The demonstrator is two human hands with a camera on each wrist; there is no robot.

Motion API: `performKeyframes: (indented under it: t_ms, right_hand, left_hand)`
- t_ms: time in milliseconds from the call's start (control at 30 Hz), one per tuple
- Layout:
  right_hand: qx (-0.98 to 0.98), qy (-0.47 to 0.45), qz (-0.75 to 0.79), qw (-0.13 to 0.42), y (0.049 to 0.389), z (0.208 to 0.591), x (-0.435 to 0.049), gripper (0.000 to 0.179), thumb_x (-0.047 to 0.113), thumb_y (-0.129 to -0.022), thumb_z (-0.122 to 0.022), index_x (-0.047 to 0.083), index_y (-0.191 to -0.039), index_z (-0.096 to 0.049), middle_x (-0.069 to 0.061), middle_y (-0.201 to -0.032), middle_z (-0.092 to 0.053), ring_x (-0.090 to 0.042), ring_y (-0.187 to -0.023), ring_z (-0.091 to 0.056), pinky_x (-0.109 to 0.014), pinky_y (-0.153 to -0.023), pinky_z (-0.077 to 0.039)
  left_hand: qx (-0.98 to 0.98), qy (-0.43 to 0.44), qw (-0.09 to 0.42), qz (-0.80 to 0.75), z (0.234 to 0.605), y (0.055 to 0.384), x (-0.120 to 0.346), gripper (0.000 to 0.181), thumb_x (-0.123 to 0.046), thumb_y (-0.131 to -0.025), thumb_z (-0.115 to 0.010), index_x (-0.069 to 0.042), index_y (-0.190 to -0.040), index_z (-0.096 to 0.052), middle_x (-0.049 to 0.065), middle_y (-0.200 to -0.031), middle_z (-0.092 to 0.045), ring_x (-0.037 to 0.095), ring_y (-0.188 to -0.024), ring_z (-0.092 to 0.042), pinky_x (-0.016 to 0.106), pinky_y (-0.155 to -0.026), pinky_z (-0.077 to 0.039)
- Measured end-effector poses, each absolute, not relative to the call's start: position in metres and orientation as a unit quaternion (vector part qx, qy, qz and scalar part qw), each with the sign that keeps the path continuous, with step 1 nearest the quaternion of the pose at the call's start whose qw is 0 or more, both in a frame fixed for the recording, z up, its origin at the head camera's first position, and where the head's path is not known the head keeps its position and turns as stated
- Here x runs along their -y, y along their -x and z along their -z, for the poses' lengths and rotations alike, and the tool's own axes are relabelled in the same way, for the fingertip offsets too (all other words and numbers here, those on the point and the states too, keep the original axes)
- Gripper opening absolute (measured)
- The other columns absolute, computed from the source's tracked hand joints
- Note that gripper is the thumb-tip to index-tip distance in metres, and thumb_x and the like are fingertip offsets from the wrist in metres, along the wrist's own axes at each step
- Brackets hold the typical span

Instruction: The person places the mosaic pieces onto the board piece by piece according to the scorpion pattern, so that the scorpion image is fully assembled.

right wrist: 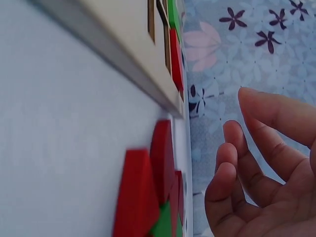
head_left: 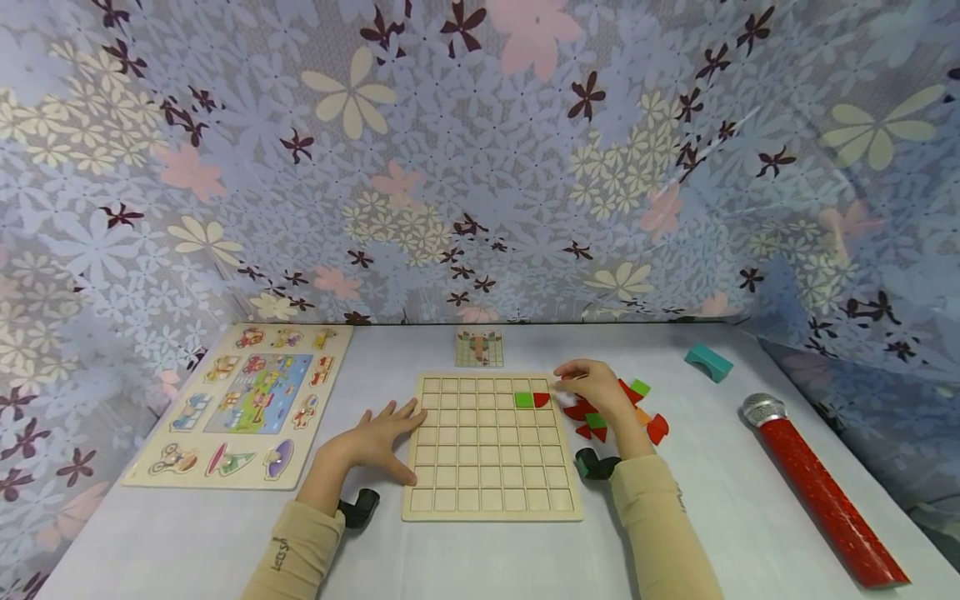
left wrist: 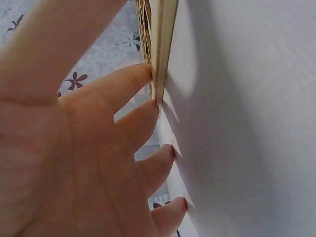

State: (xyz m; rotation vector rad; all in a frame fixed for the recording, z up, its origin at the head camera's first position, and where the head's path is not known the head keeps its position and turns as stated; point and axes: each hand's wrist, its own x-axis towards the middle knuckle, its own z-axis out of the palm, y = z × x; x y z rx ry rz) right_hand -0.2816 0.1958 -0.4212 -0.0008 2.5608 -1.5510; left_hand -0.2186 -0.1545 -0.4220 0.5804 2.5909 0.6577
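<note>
Beige sleeves (head_left: 667,529) are cut off by the lower edge. The left hand (head_left: 378,443), fingers spread, touches the left rim of the wooden grid board (head_left: 487,454), mid-table (head_left: 495,560). The right hand (head_left: 597,385), relaxed and ungripping, partly hides loose red and green pieces (head_left: 596,420).

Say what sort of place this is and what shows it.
Probably a tabletop play area, perhaps screened off: there's a puzzle, a grid board with coloured pieces on and beside it, and floral cloth hanging behind the table.
</note>
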Motion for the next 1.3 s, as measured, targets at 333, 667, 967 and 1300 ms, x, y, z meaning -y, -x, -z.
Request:
performKeyframes:
  t_ms: [333, 667, 967, 1300]
  right_hand:
    - [-0.867, -0.018, 0.494, 0.063, 0.280, 0.419, -0.217, 0.033, 0.012, -0.086, -0.063, -0.004, -0.114, -0.060, -0.015, -0.105, -0.061, -0.027, -0.091, -0.057, -0.030, -0.073, -0.048]
    - [-0.865, -0.071, 0.494, 0.062, 0.281, 0.423, -0.237, 0.036, 0.020, -0.085, -0.062, 0.002, -0.117, -0.060, -0.016, -0.112, -0.059, -0.026, -0.086, -0.053, -0.027, -0.058, -0.047]
    - [-0.869, -0.085, 0.485, 0.051, 0.284, 0.430, -0.255, 0.038, 0.021, -0.087, -0.060, 0.004, -0.120, -0.059, -0.014, -0.110, -0.060, -0.024, -0.087, -0.055, -0.028, -0.066, -0.047]
    - [-0.855, -0.117, 0.502, 0.052, 0.278, 0.422, -0.266, 0.037, 0.020, -0.090, -0.057, 0.003, -0.123, -0.055, -0.019, -0.126, -0.051, -0.027, -0.099, -0.049, -0.019, -0.068, -0.045]
  left_hand:
    - [-0.927, -0.209, 0.202, -0.239, 0.422, 0.219, 0.154, 0.100, -0.030, -0.063, -0.084, -0.007, -0.144, -0.030, 0.015, -0.154, -0.013, 0.041, -0.139, -0.004, 0.063, -0.107, 0.002]
    - [-0.929, -0.207, 0.199, -0.234, 0.424, 0.220, 0.155, 0.100, -0.032, -0.063, -0.084, -0.008, -0.145, -0.030, 0.014, -0.154, -0.014, 0.041, -0.139, -0.005, 0.062, -0.107, 0.001]
    - [-0.929, -0.204, 0.199, -0.237, 0.423, 0.219, 0.155, 0.101, -0.032, -0.062, -0.084, -0.008, -0.144, -0.031, 0.014, -0.154, -0.014, 0.040, -0.139, -0.005, 0.062, -0.107, 0.001]
    - [-0.929, -0.205, 0.200, -0.236, 0.424, 0.220, 0.155, 0.101, -0.032, -0.062, -0.084, -0.008, -0.145, -0.030, 0.014, -0.154, -0.014, 0.040, -0.140, -0.004, 0.062, -0.108, 0.001]
